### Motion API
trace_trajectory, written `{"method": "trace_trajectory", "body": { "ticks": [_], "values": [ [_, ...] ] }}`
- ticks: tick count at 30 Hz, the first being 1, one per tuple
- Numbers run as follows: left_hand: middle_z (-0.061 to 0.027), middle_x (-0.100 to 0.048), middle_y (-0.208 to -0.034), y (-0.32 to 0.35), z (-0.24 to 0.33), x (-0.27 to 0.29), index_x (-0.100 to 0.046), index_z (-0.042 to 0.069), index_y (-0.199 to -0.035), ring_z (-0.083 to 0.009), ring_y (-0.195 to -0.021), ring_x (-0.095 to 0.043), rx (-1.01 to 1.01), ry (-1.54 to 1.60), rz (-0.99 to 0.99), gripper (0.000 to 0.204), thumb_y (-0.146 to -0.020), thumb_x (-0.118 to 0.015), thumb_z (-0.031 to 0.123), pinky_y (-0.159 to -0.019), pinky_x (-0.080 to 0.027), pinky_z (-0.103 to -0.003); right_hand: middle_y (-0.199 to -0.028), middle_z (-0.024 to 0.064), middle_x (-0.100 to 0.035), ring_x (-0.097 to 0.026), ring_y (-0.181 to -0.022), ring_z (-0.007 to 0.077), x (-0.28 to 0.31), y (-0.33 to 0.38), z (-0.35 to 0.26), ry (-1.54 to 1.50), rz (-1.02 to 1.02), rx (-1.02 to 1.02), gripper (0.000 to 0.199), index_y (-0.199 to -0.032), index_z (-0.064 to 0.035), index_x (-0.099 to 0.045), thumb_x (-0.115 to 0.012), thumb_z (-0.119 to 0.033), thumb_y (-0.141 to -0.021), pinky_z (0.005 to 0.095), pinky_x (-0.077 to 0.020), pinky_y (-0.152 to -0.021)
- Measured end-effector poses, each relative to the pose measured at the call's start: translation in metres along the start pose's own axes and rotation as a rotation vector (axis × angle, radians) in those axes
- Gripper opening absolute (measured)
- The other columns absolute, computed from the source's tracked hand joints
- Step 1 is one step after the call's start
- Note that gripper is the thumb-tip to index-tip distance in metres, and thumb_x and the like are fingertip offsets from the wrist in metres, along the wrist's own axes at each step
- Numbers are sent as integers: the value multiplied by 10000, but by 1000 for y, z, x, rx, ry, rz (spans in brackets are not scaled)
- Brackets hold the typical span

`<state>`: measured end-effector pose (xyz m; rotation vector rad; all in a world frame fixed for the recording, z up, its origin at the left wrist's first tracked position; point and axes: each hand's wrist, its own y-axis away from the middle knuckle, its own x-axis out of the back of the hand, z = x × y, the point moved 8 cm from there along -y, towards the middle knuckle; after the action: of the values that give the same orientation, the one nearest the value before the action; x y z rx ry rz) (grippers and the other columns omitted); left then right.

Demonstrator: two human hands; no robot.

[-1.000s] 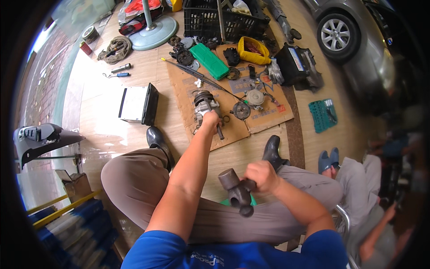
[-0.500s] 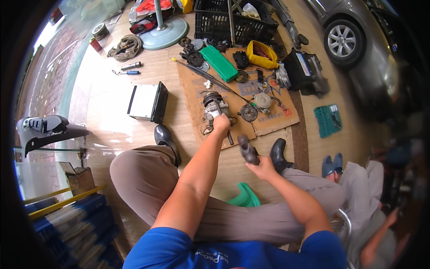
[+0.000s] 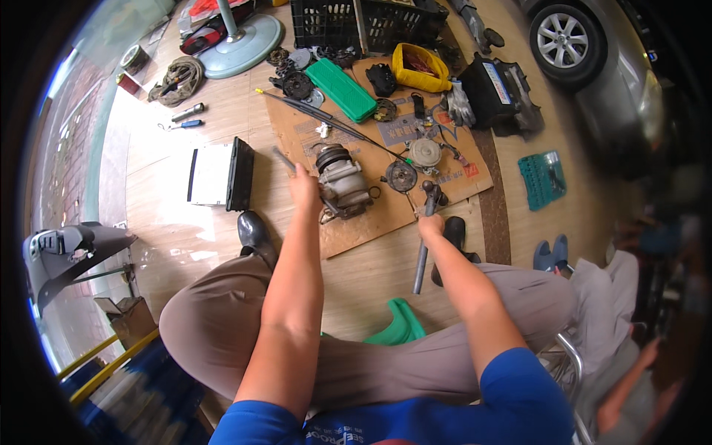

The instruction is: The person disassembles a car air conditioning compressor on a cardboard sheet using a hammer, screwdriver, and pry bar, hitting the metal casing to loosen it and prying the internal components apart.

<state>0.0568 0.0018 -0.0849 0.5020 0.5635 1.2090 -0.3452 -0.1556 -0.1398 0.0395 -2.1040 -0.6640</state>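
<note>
A car air-conditioning compressor (image 3: 345, 182), grey metal with a black ribbed pulley, lies on a flattened cardboard sheet (image 3: 356, 236). My left hand (image 3: 304, 188) is closed on a grey metal rod (image 3: 283, 159) beside the compressor's left side; the rod's end sticks out past the fist, and its other end is hard to make out. My right hand (image 3: 431, 225) grips a hammer (image 3: 420, 265) near its dark head, above the cardboard's front edge. The grey handle points back toward me. Just beyond the hammer lie a round metal disc (image 3: 401, 176) and a round silver part (image 3: 425, 153).
A green case (image 3: 341, 89), a yellow pouch (image 3: 420, 68) and a car battery (image 3: 495, 96) stand farther back. On the left is a white-and-black box (image 3: 219, 174). A grey car (image 3: 615, 96) and a teal tool case (image 3: 542, 181) are at right; another person sits nearby.
My left hand has moved from the compressor's front to its left side, with the rod now showing. My right hand has moved forward, and the hammer has turned so its handle points toward me.
</note>
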Motion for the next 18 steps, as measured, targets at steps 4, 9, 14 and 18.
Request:
{"method": "trace_trajectory", "body": {
  "ticks": [4,9,14,18],
  "values": [
    [-84,-505,-619,-11,-4,16,-504,-7,-926,-212,-437,-496,92,-30,50,327,-962,-512,317,-374,-393,-355,-851,207,-665,-672,-725,307,-27,-18,-3,45,19,-112,345,-958,72,-639,-691,-248,-840,405,-528,-641],
    [-169,-604,-731,-16,-28,20,-551,-30,-1003,-303,-560,-602,156,-368,153,316,-930,-573,276,-500,-492,-423,-1065,264,-645,-633,-1020,371,-46,-6,-24,93,14,-89,402,-1035,67,-633,-700,-265,-818,415,-505,-857],
    [-284,-638,-1035,-10,-16,25,-599,-60,-1054,-437,-994,-605,-48,-822,263,411,-889,-610,316,-864,-469,-463,-1164,247,-604,-567,-1103,394,-20,41,-152,330,254,283,505,-1161,37,-566,-668,-331,-830,439,-458,-931],
    [-291,-655,-947,28,-5,11,-642,-72,-968,-436,-945,-624,-45,-762,339,584,-804,-691,486,-843,-471,-473,-1182,265,-593,-554,-1122,389,-81,41,-275,129,-199,666,590,-1169,44,-577,-677,-413,-809,428,-441,-955]
  ]
}}
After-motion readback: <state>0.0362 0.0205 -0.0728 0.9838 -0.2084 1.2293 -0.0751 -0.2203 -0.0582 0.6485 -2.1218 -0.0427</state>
